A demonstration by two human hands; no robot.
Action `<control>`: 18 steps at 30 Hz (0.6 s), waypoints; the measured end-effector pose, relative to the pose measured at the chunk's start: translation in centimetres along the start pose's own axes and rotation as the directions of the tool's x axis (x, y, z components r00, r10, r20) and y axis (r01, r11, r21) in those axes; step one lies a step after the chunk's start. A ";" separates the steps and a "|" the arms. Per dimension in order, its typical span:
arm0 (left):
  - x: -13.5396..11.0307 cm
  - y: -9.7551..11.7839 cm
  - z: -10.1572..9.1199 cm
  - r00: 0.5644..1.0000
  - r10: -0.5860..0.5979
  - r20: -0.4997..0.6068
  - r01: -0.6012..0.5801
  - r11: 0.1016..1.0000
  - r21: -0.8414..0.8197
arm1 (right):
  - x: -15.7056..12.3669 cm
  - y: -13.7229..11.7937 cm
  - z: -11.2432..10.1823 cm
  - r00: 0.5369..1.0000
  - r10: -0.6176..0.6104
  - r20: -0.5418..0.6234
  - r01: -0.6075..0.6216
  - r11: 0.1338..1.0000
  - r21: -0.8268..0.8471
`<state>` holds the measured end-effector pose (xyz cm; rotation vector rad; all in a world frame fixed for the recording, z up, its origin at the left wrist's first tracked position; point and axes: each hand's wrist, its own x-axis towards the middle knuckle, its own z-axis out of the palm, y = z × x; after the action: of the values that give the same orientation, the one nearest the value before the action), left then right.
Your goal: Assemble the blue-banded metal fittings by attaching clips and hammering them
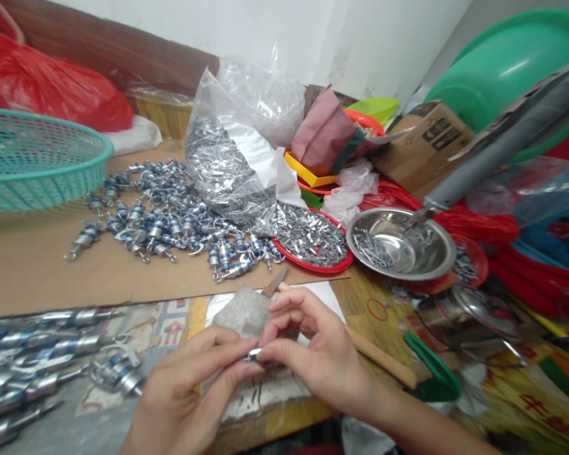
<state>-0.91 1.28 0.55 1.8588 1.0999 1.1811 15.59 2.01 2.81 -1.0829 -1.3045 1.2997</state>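
Observation:
At the front of the bench, my left hand (189, 385) and my right hand (317, 354) meet fingertip to fingertip. Pinched between them is a small shiny metal piece (253, 355); fingers cover most of it, so its full shape is hidden. Just behind the fingers lies a grey stone block (241, 309), with a pointed brown blade (275, 282) beside it. A wooden handle (384, 360) sticks out to the right from behind my right hand. Beyond the block, a red plate (308, 264) is heaped with small silver metal clips (313, 234).
Blue-and-silver metal fittings (171, 215) are piled on cardboard (38, 265), with more fittings (42, 354) at front left. A bag of metal clips (222, 170) leans behind. Right of the plate stand a steel bowl (398, 273) and a grey tube (502, 139). A turquoise basket (42, 164) sits left.

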 end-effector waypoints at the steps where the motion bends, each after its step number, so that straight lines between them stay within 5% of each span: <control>1: 0.0 0.2 0.0 1.000 -0.025 0.011 0.025 1.000 -0.019 | -0.2 0.0 -0.1 1.000 -0.030 -0.003 0.030 0.999 -0.013; 5: 0.0 0.5 -0.1 0.971 -0.239 0.013 0.238 0.962 -0.133 | -1.4 0.4 -0.7 0.950 -0.311 0.009 0.305 0.924 -0.230; 8: 0.0 0.6 -0.4 0.943 -0.326 0.064 0.332 0.926 -0.182 | -2.1 0.8 -1.5 0.766 -0.599 0.232 0.622 0.601 -0.502; 10: 0.0 0.8 -0.6 0.936 -0.342 0.084 0.351 0.924 -0.149 | -2.3 0.8 -2.0 0.625 -0.669 0.403 0.743 0.350 -0.570; 12: 0.1 1.1 -0.8 0.939 -0.333 0.082 0.340 0.936 -0.094 | -2.3 0.7 -2.3 0.558 -0.658 0.506 0.784 0.218 -0.581; 15: 0.3 1.4 -0.8 0.954 -0.288 0.077 0.292 0.956 -0.033 | -2.2 0.5 -2.3 0.559 -0.636 0.532 0.784 0.197 -0.589; 18: 0.4 1.4 -0.7 0.951 -0.304 0.052 0.307 0.950 -0.052 | -2.2 0.7 -2.0 0.610 -0.653 0.449 0.744 0.276 -0.609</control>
<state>-1.10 1.10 2.14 1.5914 1.2612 0.9784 17.85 0.19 1.92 -0.7286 -2.1895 0.0444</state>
